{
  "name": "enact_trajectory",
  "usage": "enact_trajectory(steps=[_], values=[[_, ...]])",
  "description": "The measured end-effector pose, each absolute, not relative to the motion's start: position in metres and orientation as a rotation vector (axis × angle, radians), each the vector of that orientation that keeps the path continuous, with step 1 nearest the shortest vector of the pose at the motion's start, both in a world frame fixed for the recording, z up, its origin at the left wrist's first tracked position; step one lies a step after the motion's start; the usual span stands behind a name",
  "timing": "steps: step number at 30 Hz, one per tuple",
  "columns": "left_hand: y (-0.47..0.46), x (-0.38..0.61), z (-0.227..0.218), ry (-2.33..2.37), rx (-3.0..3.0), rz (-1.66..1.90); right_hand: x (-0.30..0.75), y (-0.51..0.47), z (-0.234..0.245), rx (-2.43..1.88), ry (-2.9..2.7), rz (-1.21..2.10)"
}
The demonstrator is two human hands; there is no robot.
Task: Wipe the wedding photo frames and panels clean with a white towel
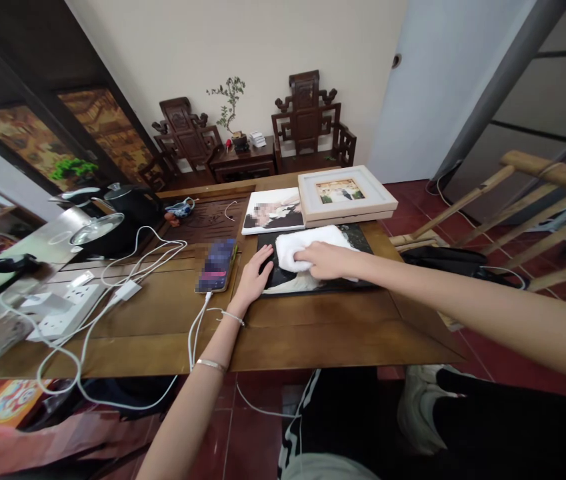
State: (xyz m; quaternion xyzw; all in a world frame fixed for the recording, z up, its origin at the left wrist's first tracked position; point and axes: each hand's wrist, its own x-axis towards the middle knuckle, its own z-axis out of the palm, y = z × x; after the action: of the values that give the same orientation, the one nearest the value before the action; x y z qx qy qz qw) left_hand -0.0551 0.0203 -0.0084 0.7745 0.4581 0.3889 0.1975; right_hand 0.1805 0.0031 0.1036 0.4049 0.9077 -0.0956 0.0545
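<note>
A white cloth (pixel 333 237) lies bunched on a dark, flat photo panel or album (pixel 290 285), covering much of its middle. My right hand (pixel 327 260) presses down on the cloth with its fingers curled into it. My left hand (pixel 253 275) rests flat at the panel's left edge, fingers stretched out and holding nothing. Just behind the panel are a photo book (pixel 275 208) with a pale cover and a box-like white picture frame (pixel 383 197) with a small photo inside. To the left of my left hand a phone (pixel 217 265) is plugged into a white cable.
White charging cables (pixel 147 267) loop over the wooden table (pixel 273 340) to a power strip (pixel 70 310). A lidded black pot (pixel 100 235) and a kettle (pixel 130 203) stand at the left. A bamboo chair (pixel 467 213) is at the right; carved chairs line the wall.
</note>
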Motion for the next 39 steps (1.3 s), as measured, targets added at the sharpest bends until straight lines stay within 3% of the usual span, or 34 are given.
enact_trajectory(steps=[9,28,39], values=[[0.023,-0.058,-0.014,1.269,2.199,1.046,0.168,0.056,0.098,1.328,2.740,-0.167],[0.022,-0.055,-0.012,1.300,2.217,1.038,0.191,-0.087,0.102,1.117,2.754,-0.458],[0.023,-0.056,-0.013,1.277,2.193,1.061,0.195,-0.017,0.104,1.223,2.763,-0.335]])
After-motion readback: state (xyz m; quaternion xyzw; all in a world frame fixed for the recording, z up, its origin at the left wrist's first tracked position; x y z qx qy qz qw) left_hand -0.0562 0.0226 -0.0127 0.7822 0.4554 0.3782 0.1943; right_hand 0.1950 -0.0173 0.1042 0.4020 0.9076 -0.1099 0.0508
